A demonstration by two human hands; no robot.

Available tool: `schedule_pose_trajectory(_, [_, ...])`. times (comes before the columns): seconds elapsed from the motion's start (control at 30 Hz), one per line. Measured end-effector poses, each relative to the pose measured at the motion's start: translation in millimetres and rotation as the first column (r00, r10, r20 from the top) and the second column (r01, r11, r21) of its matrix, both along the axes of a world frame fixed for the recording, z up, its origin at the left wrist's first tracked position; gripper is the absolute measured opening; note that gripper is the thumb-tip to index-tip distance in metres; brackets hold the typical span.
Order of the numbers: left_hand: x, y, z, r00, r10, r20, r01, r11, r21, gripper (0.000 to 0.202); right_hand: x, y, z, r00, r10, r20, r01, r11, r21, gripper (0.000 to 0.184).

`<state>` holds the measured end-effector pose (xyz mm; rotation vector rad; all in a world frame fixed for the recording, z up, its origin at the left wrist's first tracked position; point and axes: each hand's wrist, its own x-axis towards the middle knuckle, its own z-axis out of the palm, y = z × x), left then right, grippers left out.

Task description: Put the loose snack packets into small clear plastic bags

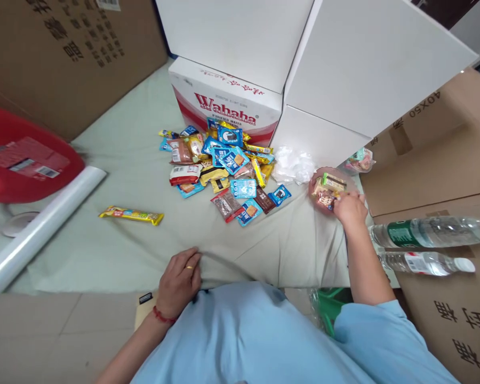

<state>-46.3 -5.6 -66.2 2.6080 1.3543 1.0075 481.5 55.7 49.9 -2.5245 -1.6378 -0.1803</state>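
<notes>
At the right, my right hand (pixel 351 209) reaches over the rim of a round pink bowl (pixel 315 200), its fingers bent down among the wrapped snacks inside. A green-and-yellow packet (pixel 333 182) lies at the top of the bowl. My fingertips are partly hidden, so what they pinch is unclear. My left hand (pixel 180 280) rests at the table's front edge, fingers curled together, nothing seen in it. Between the hands and the white carton lies a pile of wrapped snacks (pixel 244 188). A yellow snack stick (pixel 131 214) lies apart on the left.
A white Wahaha carton (pixel 228 104) stands behind the pile, beside crumpled clear plastic (pixel 293 166). To the left are a red container (pixel 28 154), a white roll (pixel 44 229) and a tape roll (pixel 20 224). Two plastic bottles (pixel 432 232) lie on cardboard (pixel 436 298) at the right.
</notes>
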Motion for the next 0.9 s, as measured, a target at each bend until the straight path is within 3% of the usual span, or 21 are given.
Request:
schedule_pose_trajectory(0.07, [-2,1,0.0,0.999,-0.020,0.033,0.020,0.999,-0.025,0.028,-19,11,9.6,1.000,0.026,-0.002,-0.026,0.996,0.089,0.035])
schedule_pose_trajectory(0.13, [-3,2,0.4,0.998,-0.024,0.065,0.027,0.998,-0.051,0.027,-46,27,14.0,0.982,0.183,-0.051,-0.175,0.976,0.131,0.033])
schedule_pose_trajectory(0.2, [-3,2,0.8,0.995,-0.017,0.098,0.025,0.996,-0.081,0.025,-74,47,10.8,0.941,0.327,-0.087,-0.316,0.941,0.123,0.033])
schedule_pose_trajectory(0.27, [-3,1,1.4,0.991,-0.008,0.132,0.025,0.992,-0.121,0.023,-97,68,3.0,0.927,0.370,-0.070,-0.365,0.928,0.074,0.036])
schedule_pose_trajectory(0.33, [-4,0,2.4,0.984,0.003,0.178,0.029,0.984,-0.176,0.020,-112,83,-3.5,0.931,0.361,-0.061,-0.360,0.933,0.025,0.034])
schedule_pose_trajectory(0.4, [-7,-1,4.4,0.970,0.027,0.243,0.038,0.965,-0.258,0.019,-118,90,-3.9,0.935,0.343,-0.092,-0.338,0.939,0.067,0.027])
schedule_pose_trajectory(0.5, [-12,-4,11.8,0.918,0.129,0.374,0.040,0.910,-0.412,0.019,-120,81,6.6,0.899,0.332,-0.285,-0.230,0.912,0.339,0.019])
schedule_pose_trajectory(0.53, [-12,-5,16.0,0.893,0.178,0.413,0.038,0.885,-0.463,0.019,-123,72,11.3,0.842,0.340,-0.418,-0.148,0.892,0.427,0.015])
schedule_pose_trajectory(0.57, [-10,-5,21.3,0.866,0.225,0.446,0.044,0.855,-0.517,0.019,-128,62,15.4,0.738,0.356,-0.573,-0.050,0.876,0.480,0.012])
schedule_pose_trajectory(0.6, [-6,-4,27.6,0.838,0.268,0.475,0.067,0.814,-0.577,0.021,-135,51,18.4,0.579,0.373,-0.725,0.046,0.873,0.486,0.014])
schedule_pose_trajectory(0.67, [8,0,41.6,0.779,0.333,0.531,0.187,0.686,-0.703,0.026,-157,26,19.4,0.173,0.356,-0.918,0.152,0.912,0.382,0.025])
schedule_pose_trajectory(0.73, [27,7,54.0,0.685,0.404,0.607,0.400,0.488,-0.776,0.035,-186,1,13.0,-0.166,0.250,-0.954,0.120,0.965,0.232,0.033])
schedule_pose_trajectory(0.8, [47,15,60.6,0.548,0.508,0.664,0.596,0.319,-0.737,0.050,-215,-21,0.6,-0.348,0.118,-0.930,0.054,0.993,0.106,0.036])
schedule_pose_trajectory(0.87, [63,21,59.9,0.410,0.602,0.685,0.769,0.176,-0.615,0.059,-240,-38,-14.6,-0.425,0.030,-0.905,0.017,1.000,0.025,0.036])
schedule_pose_trajectory(0.9, [69,23,57.5,0.369,0.628,0.685,0.818,0.131,-0.560,0.060,-249,-44,-22.2,-0.441,0.001,-0.898,0.004,1.000,-0.001,0.037])
